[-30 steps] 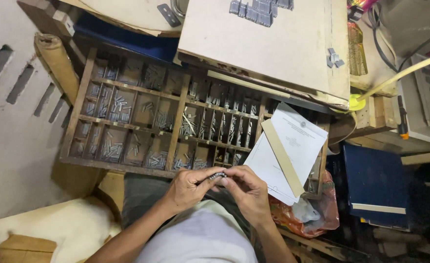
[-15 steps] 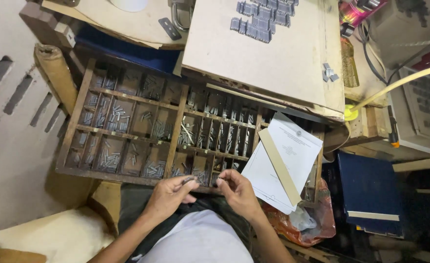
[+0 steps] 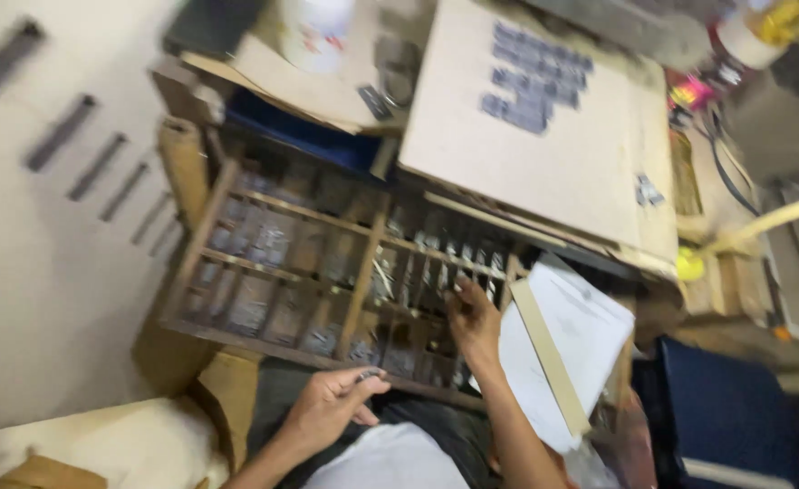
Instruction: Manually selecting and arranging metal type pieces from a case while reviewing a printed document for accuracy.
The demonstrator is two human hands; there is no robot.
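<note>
small metal piece (image 3: 368, 374) between left fingers (image 3: 363, 385)

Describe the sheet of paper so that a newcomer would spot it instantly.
Find the wooden compartment tray in the middle. At its right end, beside the right hand, lies the white paper sheet. Unlike the brown board above, a tan strip crosses it.

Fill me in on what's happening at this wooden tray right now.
A person sits over a wooden compartment tray filled with small metal pieces. The right hand reaches into one of the narrow compartments on the tray's right side. The left hand stays near the tray's front edge, pinching a small metal item between its fingertips. A sheet of paper with a tan strip across it lies just right of the tray, and a flat board with grouped small blocks sits beyond it.
</note>
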